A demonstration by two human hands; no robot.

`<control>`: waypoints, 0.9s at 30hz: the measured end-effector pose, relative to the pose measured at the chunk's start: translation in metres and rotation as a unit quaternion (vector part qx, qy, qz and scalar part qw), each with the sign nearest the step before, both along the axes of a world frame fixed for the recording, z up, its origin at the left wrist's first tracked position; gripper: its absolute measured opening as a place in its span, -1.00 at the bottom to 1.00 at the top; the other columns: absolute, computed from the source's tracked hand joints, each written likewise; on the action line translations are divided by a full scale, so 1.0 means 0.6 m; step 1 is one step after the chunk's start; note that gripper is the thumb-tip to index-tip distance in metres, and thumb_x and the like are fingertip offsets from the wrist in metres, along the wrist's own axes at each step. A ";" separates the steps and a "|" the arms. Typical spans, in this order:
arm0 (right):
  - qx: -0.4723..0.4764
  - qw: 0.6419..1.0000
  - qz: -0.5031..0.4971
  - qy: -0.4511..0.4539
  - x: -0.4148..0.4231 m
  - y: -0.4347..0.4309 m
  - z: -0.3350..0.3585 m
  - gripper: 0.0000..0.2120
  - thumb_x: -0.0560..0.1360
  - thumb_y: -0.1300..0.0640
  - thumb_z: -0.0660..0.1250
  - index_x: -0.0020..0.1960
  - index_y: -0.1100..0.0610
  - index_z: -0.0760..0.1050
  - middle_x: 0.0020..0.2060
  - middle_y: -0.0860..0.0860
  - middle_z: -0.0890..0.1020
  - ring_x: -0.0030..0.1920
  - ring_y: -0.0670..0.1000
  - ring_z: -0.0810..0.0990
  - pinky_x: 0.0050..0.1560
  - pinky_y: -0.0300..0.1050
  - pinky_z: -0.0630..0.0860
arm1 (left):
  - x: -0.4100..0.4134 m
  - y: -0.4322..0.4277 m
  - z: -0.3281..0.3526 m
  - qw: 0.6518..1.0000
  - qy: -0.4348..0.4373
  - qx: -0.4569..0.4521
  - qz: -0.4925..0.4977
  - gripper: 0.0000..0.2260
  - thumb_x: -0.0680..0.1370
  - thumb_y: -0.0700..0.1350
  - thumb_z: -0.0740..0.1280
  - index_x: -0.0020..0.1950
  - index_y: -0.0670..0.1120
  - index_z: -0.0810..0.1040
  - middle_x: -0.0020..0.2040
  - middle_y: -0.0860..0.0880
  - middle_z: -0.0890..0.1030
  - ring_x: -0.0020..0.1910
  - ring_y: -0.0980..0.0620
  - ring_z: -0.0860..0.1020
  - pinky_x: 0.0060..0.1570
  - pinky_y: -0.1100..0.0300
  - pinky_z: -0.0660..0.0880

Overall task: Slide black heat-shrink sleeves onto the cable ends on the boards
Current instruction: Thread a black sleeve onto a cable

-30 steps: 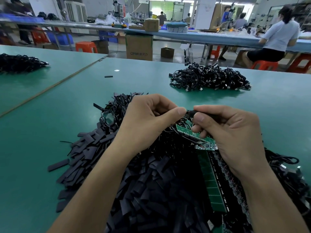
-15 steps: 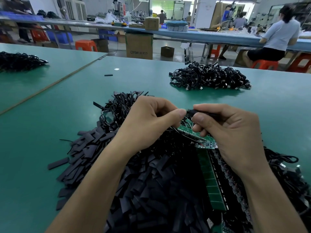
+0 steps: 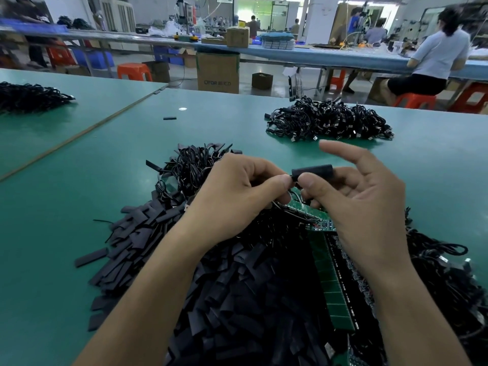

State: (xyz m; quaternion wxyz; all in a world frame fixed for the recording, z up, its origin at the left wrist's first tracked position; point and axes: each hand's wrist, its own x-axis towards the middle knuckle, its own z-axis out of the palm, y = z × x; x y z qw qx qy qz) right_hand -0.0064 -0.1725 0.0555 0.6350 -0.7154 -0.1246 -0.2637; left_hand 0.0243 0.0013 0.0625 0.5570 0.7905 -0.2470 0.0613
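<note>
The left hand (image 3: 237,196) has its fingers curled, thumb and forefinger pinched together at the near mouth of a black heat-shrink sleeve (image 3: 313,170); it seems to grip a thin cable end there, though the fingers hide it. The right hand (image 3: 364,207) holds the sleeve between thumb and a lower finger, with the forefinger raised straight above it. The sleeve lies level in the air just above a green board (image 3: 317,219), whose wires run up between the two hands. Below them a heap of loose sleeves (image 3: 211,286) covers the green surface (image 3: 66,220), beside a row of boards (image 3: 332,283). A pile of black cables (image 3: 327,120) lies farther back
</note>
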 end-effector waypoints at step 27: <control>0.073 0.997 -0.029 -0.011 -0.002 0.025 -0.004 -0.69 0.52 0.23 0.45 0.12 -0.15 0.59 -0.25 -0.08 0.74 -0.34 -0.12 0.67 -0.23 -0.31 0.58 | -0.008 -0.008 0.005 1.000 -0.016 0.013 0.006 -0.88 0.58 -0.12 0.42 -0.10 -0.11 0.72 -0.29 0.02 0.70 -0.28 0.01 0.66 -0.20 0.11 0.60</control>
